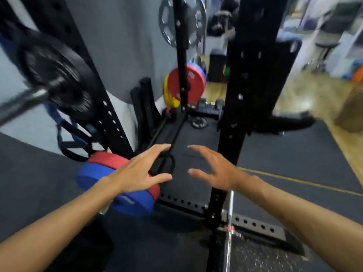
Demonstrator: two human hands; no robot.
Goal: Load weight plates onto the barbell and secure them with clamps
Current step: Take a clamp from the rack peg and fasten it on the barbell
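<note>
Two bare hands reach forward and hold nothing: the left hand [140, 171] and the right hand [213, 169] face each other with fingers spread and lightly curved, a clear gap between them, set as if to take a disc by its rim. Just under the left hand lies a low store of bumper plates, a blue plate [98, 173] in front and a red plate [107, 158] behind it, at the foot of the black rack upright [110, 107]; the left palm overlaps them in view, though contact cannot be confirmed. Up at the left edge, a black plate [59, 75] already sits on the barbell sleeve [25, 101] (both badly blurred). I see no clamp clearly anywhere. More coloured plates [185, 87] hang farther back on the rack.

My reading is that the step in hand is fetching the next plate. To do it well, both hands should settle on opposite sides of one plate's rim before any lift, with fingers wrapped well under the edge rather than pinching the face. The plate should come off its peg squarely, stay close to the body and keep clear of the near rack post [231, 114], then meet the sleeve with its hole lined up so it slides rather than jams.
</note>
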